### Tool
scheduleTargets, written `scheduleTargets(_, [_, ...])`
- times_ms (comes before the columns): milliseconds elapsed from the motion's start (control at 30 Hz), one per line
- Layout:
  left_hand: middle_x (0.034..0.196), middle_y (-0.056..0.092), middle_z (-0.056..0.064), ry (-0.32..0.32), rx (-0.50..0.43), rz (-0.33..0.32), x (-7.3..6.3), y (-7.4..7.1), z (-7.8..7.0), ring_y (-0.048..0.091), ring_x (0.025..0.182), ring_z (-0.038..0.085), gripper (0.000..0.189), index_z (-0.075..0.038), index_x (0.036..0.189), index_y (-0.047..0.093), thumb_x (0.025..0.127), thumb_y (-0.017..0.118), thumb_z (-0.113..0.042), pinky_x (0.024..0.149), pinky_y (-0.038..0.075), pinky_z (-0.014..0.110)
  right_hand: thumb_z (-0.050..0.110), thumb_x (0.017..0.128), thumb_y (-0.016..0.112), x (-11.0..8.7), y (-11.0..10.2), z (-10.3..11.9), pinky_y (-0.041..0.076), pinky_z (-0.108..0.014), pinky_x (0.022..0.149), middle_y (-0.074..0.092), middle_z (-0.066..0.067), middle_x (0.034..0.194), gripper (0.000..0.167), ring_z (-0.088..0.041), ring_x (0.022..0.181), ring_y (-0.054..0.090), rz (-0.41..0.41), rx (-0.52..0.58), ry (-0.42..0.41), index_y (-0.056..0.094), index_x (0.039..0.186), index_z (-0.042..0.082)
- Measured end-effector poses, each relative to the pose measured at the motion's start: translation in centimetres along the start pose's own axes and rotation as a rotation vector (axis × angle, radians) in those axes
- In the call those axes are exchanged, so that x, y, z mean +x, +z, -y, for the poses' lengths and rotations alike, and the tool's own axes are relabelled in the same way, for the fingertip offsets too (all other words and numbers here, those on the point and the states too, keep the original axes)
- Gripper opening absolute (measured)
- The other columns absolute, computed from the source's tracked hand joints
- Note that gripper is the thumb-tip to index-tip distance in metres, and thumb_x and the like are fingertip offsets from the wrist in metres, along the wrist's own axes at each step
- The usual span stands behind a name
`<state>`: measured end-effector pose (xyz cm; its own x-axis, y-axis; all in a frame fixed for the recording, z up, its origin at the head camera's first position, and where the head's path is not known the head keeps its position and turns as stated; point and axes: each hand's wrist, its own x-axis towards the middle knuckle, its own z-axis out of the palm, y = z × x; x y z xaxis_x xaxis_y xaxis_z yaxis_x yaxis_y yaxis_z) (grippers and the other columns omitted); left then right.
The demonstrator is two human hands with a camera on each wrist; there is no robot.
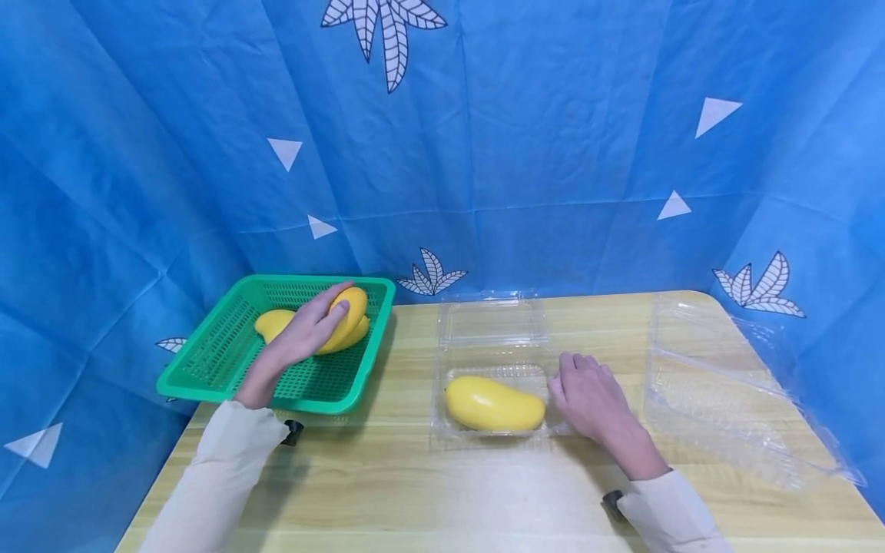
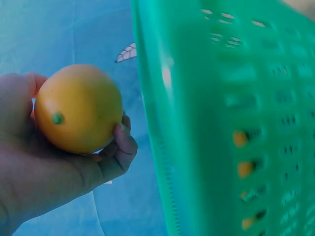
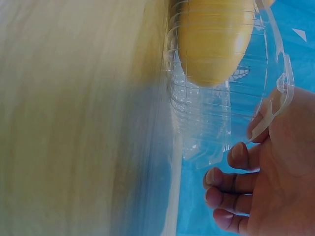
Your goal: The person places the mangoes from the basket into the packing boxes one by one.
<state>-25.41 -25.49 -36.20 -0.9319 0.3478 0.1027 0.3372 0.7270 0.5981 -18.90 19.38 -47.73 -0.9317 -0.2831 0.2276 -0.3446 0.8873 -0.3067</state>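
My left hand (image 1: 307, 332) grips a yellow mango (image 1: 350, 313) over the green basket (image 1: 378, 338); in the left wrist view the mango (image 2: 78, 109) shows its small green stem end, fingers curled round it. More yellow mangoes (image 1: 273, 322) lie in the basket, partly hidden by the hand. At the middle of the table an opened clear plastic box (image 1: 442, 361) contains one mango (image 1: 494, 405). My right hand (image 1: 593, 395) is at the box's right side, and in the right wrist view thumb and forefinger pinch the rim of the box (image 3: 280, 81).
Several clear plastic boxes (image 1: 726, 407), opened and nested, lie at the right of the wooden table (image 1: 512, 499). A blue patterned cloth (image 1: 553, 138) hangs behind and at both sides. The basket stands at the table's back left.
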Motion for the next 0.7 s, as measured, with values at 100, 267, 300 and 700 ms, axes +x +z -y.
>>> scheduleTargets(100, [0.122, 0.056, 0.029, -0.013, -0.055, -0.041, 0.0, 0.2, -0.1, 0.051, 0.122, 0.044, 0.056, 0.000, 0.160, 0.026, 0.114, 0.030, -0.031, 0.118, 0.026, 0.062, 0.014, 0.100, 0.046, 0.0, 0.0, 0.1, 0.036, -0.035, 0.063, 0.040, -0.003, 0.071, 0.020, -0.022, 0.068, 0.039, 0.007, 0.002, 0.001, 0.042, 0.081, 0.012])
scheduleTargets(267, [0.163, 0.028, 0.023, -0.017, -0.164, -0.139, 0.2, 0.8, -0.8, 0.024, 0.150, 0.040, 0.054, -0.001, 0.159, 0.028, 0.114, 0.025, -0.030, 0.120, 0.020, 0.062, 0.014, 0.100, 0.046, 0.0, 0.1, 0.1, 0.037, -0.035, 0.063, 0.040, -0.003, 0.071, 0.020, -0.022, 0.068, 0.039, 0.011, 0.007, 0.003, 0.042, 0.081, 0.012])
scheduleTargets(300, [0.163, 0.028, 0.024, -0.027, -0.198, -0.152, 0.2, 0.9, -1.4, 0.027, 0.149, 0.041, 0.053, 0.001, 0.159, 0.029, 0.114, 0.024, -0.028, 0.119, 0.022, 0.062, 0.015, 0.100, 0.046, 0.0, 0.1, 0.1, 0.037, -0.035, 0.063, 0.040, -0.003, 0.071, 0.020, -0.022, 0.068, 0.039, 0.011, 0.007, 0.003, 0.042, 0.081, 0.012])
scheduleTargets(700, [0.118, 0.047, 0.013, -0.160, -0.799, -0.171, 0.3, 1.4, -3.7, 0.056, 0.081, 0.016, 0.061, -0.011, 0.162, 0.026, 0.111, 0.035, -0.043, 0.065, 0.056, 0.029, 0.014, 0.100, 0.046, 0.1, 0.0, 0.1, 0.036, -0.034, 0.062, 0.040, -0.003, 0.070, 0.020, -0.021, 0.066, 0.039, 0.017, 0.012, -0.001, 0.042, 0.080, 0.012])
